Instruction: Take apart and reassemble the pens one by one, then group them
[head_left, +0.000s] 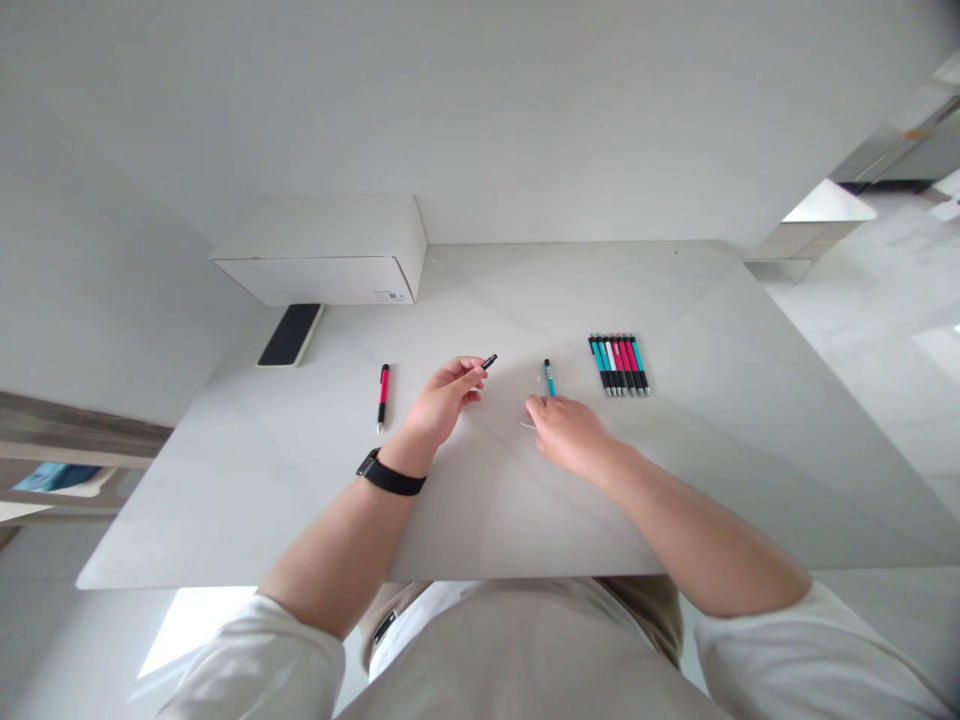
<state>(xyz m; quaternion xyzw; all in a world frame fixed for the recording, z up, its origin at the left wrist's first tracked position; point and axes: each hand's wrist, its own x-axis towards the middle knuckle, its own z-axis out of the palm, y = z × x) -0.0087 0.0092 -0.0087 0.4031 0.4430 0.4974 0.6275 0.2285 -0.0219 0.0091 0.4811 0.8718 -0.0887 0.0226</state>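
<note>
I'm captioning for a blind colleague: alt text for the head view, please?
A person's left hand holds a small black piece over a white table, while the right hand partly hides a teal pen. A row of pens lies to the right; a red pen, a phone and a white box are left.

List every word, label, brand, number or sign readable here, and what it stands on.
No text can be read.
White box, front face's lower right: dark print and a code-like mark, too small and blurred.
Row of pens: any lettering too small to tell.
</note>
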